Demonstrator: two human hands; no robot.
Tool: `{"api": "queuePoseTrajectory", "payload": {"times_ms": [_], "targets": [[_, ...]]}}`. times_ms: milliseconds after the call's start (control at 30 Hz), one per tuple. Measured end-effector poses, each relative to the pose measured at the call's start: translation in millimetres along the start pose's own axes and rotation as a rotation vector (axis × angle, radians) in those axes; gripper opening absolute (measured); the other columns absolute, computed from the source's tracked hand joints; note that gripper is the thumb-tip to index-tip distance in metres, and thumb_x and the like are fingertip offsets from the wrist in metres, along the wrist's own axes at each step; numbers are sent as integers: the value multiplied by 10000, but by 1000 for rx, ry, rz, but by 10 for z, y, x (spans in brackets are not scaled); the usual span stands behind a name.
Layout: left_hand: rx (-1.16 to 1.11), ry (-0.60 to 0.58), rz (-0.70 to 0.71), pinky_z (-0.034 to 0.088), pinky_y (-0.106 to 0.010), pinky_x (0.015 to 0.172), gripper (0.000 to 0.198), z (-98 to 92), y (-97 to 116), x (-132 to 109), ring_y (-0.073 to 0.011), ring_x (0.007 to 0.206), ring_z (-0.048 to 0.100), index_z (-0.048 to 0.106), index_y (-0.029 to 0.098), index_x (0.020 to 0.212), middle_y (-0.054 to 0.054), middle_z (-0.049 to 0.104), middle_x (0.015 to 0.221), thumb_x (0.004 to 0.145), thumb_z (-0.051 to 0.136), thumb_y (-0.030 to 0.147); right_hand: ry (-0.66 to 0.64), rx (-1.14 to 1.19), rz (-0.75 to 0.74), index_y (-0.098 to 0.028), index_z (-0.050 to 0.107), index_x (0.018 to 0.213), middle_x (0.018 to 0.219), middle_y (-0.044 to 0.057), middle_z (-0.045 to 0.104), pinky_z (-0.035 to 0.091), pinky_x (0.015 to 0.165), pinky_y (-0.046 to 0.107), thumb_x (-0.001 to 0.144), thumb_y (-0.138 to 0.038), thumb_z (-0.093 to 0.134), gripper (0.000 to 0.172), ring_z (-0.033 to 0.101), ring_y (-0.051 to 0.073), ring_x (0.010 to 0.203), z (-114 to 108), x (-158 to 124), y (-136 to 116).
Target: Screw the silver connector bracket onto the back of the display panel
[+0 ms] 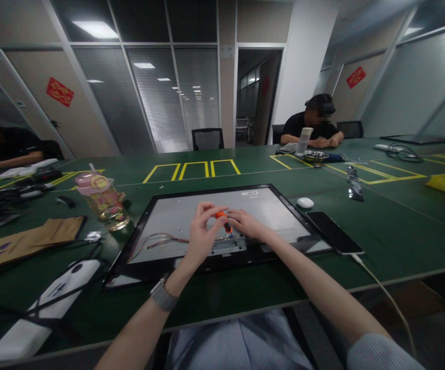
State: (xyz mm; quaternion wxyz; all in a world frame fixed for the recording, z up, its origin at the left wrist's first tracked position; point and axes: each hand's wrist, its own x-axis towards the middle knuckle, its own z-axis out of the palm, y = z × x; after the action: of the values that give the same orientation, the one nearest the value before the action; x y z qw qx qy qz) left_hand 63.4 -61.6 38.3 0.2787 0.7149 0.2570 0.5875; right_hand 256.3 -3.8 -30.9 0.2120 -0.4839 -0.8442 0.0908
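A flat display panel [168,216] in a black frame lies face down on the green table [380,231] before me. My left hand [201,234] pinches the top of a small orange screwdriver [222,221], which stands upright over a metal bracket [228,244] at the panel's near edge. My right hand [247,223] is closed round the screwdriver's lower part from the right. Thin coloured wires [156,240] run across the panel to the left of my hands. A watch sits on my left wrist.
A clear cup with a pink lid [105,198] stands left of the panel, a brown paper bag [25,239] and a white device [49,303] further left. A white mouse [305,202] and a phone [334,232] with a cable lie right. A person [315,126] sits across the table.
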Motion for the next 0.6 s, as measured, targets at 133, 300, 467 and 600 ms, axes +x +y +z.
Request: {"api": "queuePoseTrajectory", "payload": {"times_ms": [133, 300, 467, 600], "targets": [[0, 15, -35, 447, -271, 831, 237, 0, 35, 5, -150, 900, 564, 684, 199, 1027, -52, 557, 947, 918, 480, 252, 10, -27, 21, -164, 581, 1236, 1346, 127, 537, 302, 1069, 484, 965, -294, 344, 382, 454, 262, 1274, 20, 2, 5], [-79, -40, -53, 438, -309, 895, 281, 7, 46, -10, -182, 990, 566, 647, 191, 1103, -75, 605, 1012, 937, 431, 258, 37, -11, -32, -192, 586, 1230, 1329, 102, 556, 335, 1055, 431, 968, -300, 336, 378, 472, 231, 1256, 38, 7, 32], [22, 48, -27, 459, -247, 797, 204, 25, 17, -7, -137, 859, 545, 705, 209, 993, -38, 510, 923, 872, 568, 300, 24, -14, -14, -192, 581, 1237, 1325, 101, 560, 322, 1061, 448, 964, -314, 354, 375, 464, 242, 1265, 35, 5, 44], [19, 32, -27, 457, -255, 819, 242, 21, 42, -16, -143, 893, 557, 655, 203, 1085, -51, 547, 970, 916, 491, 261, 22, -23, 12, -189, 575, 1246, 1354, 111, 531, 313, 1065, 465, 963, -310, 348, 383, 458, 252, 1272, 49, 11, 47]]}}
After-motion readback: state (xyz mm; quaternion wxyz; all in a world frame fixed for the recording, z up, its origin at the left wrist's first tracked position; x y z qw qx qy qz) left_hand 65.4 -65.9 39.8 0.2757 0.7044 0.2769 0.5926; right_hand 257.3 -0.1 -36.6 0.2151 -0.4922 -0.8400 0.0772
